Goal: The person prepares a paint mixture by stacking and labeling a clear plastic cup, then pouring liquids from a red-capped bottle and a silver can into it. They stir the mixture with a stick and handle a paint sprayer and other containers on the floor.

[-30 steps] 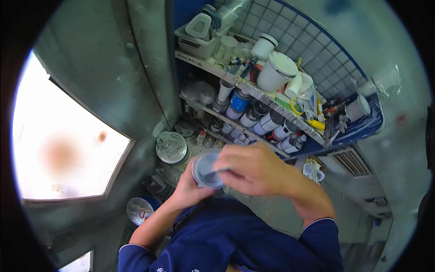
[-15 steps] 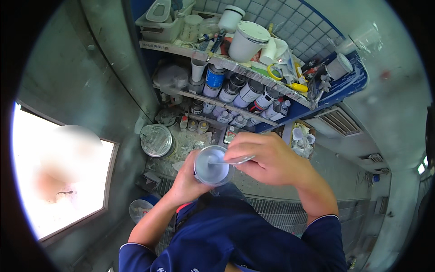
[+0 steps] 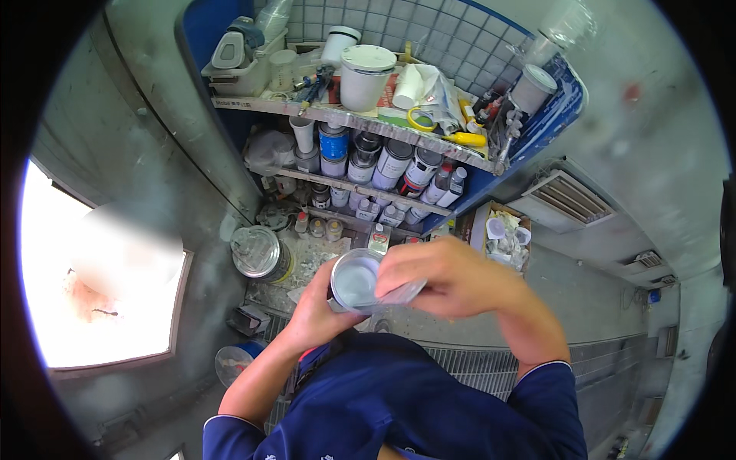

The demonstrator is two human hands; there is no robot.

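My left hand (image 3: 317, 313) is wrapped round a clear plastic cup (image 3: 337, 264) with pale grey-blue liquid (image 3: 354, 285) in it. Over the cup's right rim, the fingers of my right hand (image 3: 445, 277) are closed on a thin, translucent stirring stick (image 3: 408, 292). Its outer end sticks out towards me, blurred by motion. My right fingers hide the stick's other end, so I cannot tell how deep it sits in the liquid.
A blue-sided shelf unit ahead holds a white lidded bucket (image 3: 366, 80), a yellow tape roll (image 3: 421, 119) and several paint cans (image 3: 392, 162). A large metal tin (image 3: 257, 251) stands at left. A cardboard box (image 3: 506, 236) of cups lies right, with floor grating (image 3: 475, 366) nearer me.
My right hand has lowered and turned, and the stick's outer end has swung towards me. My left hand still holds the cup. The view has shifted, so the shelves appear further left.
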